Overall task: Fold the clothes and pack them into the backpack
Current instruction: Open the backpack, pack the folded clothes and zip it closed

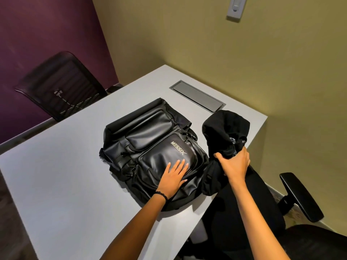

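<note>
Resting flat on the grey laminate table (56,181), the black leather-look backpack with the printed front pocket (150,147) is pinned by the left hand (173,180), which is spread wide, palm down, holding nothing. Just beside the backpack, at the table's right edge, the bundle of black fabric clothing (223,128) is gripped by the right hand (233,164), whose fingers are closed over a gathered fold; part of the cloth hangs off the edge toward the black office chair (300,196). The backpack's main opening cannot be made out, and no zip is seen to be undone.

The step in hand is judged to be drawing the clothing onto clear table for folding. It would best be done by lifting the bundle whole, so the hanging part is not dragged over the edge or caught on the chair arm. The bare surface left of the backpack should be used, the garment shaken out and laid flat, seams aligned, before any fold is pressed.
</note>
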